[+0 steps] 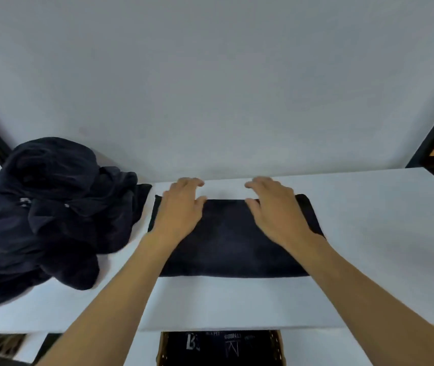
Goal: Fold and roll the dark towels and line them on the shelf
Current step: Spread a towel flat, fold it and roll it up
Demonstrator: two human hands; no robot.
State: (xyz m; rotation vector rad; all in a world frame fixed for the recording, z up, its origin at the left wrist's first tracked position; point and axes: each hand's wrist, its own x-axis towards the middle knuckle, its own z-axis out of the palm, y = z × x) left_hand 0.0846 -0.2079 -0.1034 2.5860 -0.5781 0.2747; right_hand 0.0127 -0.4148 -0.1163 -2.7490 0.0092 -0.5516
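Head view, looking down over both forearms.

- Folded dark towel [234,239]: lies flat as a wide rectangle in the middle of the white shelf [368,233]. Long side runs left-right. Near edge is straight and sits back from the shelf's front lip. Far edge is close to the wall [210,88], with a strip of bare white between them.
- Left hand [181,207]: palm down over the towel's far-left corner. Fingers are loosely bent, with the tips past the far edge, over bare shelf. Thumb points inward at the towel's far edge. No cloth is pinched, so the hand reads as relaxed and not gripping. Can't tell whether the palm presses on the towel or hovers just above it.
- Right hand [273,207]: mirrors the left, over the far-right part of the towel. Same posture: fingers loosely bent, tips beyond the far edge, thumb inward, nothing held. Contact is unclear here too.
- The hands are apart, with bare towel showing between the thumbs.
- Pile of dark towels [47,207]: a crumpled, unfolded heap on the left end of the shelf, against the wall. Its right fringe comes just beside the folded towel's left edge; can't tell whether they touch.
- Dark item with white lettering [221,347]: below the shelf's front lip. Lettering is too blurred to read.
- Dark frame [432,133]: at the right edge, with orange patches behind it.
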